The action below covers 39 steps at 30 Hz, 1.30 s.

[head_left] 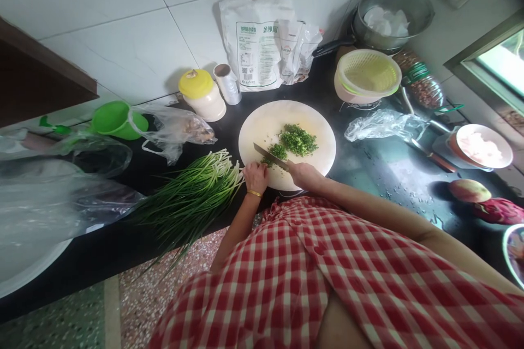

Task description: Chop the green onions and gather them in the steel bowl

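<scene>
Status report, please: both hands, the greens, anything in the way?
Left hand holding chive bunch at board edge. Right hand gripping knife, blade at chopped greens. Nothing blocking the blade.

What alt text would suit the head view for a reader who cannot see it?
A person's right hand holds a knife at chopped greens on a round white cutting board, while the left hand rests at the white ends of a bunch of long green stalks. A white bag leans on the tiled wall behind.
</scene>
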Available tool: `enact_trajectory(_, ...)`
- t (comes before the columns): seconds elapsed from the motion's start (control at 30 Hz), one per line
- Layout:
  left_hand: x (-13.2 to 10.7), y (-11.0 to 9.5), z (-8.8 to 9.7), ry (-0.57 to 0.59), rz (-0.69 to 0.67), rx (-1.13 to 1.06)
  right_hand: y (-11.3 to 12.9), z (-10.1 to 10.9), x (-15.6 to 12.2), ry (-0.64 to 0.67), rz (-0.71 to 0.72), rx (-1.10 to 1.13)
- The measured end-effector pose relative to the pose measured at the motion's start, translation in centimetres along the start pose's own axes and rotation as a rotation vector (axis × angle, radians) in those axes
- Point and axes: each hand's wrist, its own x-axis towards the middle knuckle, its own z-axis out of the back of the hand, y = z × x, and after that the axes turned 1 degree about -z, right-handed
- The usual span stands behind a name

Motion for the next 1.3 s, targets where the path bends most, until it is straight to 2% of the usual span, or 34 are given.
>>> enact_trajectory(0.13, 0.1, -0.3, 0.4, 0.026, 0.000, 0.012, -0.1, 0.2, -0.4, 0.000, -0.001, 0.005)
enact_trajectory(0.3, -0.9, -0.4, 0.5, 0.044, 0.023, 0.042, 0.0, -0.1, -1.0, 0.044, 0.037, 0.001)
enact_trajectory(0.67, -1.6, -0.6, -0.7, -0.038, 0.071, -0.016, 0.1, -0.9, -0.7, 0.099, 0.097, -0.037)
enact_trajectory(0.97, -1.8, -0.5, -0.6, -0.036, 0.119, -0.038, 0.1, -1.9, 0.0, 0.105, 0.122, -0.034)
enact_trajectory(1.3, -2.4, -0.8, -0.6, -0.025, 0.091, -0.013, -0.3, -0.9, -0.5, 0.089, 0.104, -0.040)
